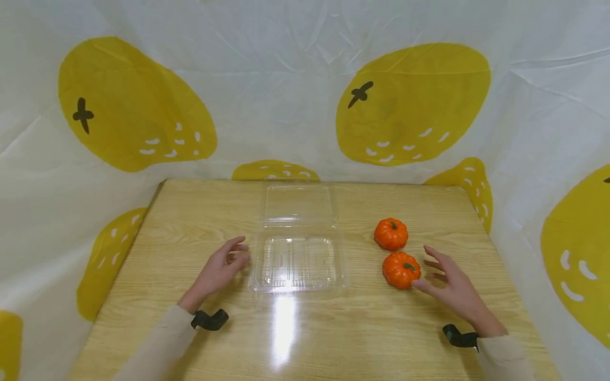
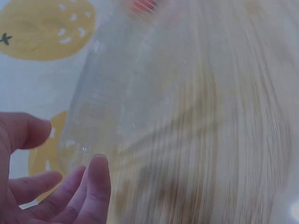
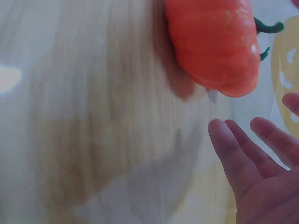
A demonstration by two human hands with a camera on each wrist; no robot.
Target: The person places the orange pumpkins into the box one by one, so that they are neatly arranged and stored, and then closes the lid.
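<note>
Two small orange pumpkins with green stems lie on the table right of centre, the far pumpkin (image 1: 391,234) just behind the near pumpkin (image 1: 401,270). Close at the near one's right side is my right hand (image 1: 450,286), fingers apart and holding nothing; its thumb tip comes right up to the pumpkin in the head view. In the right wrist view the orange pumpkin (image 3: 215,46) fills the top, beyond the fingers (image 3: 233,154). A clear plastic clamshell box (image 1: 299,259) stands with its lid laid back. My left hand (image 1: 219,270), relaxed and holding nothing, is just left of it.
The wooden table (image 1: 200,211) ends at the back against a white cloth (image 1: 276,106) printed with yellow fruit, which also hangs along both sides. A black wrist strap (image 1: 209,320) sits on the left arm, with another (image 1: 459,336) on the right arm.
</note>
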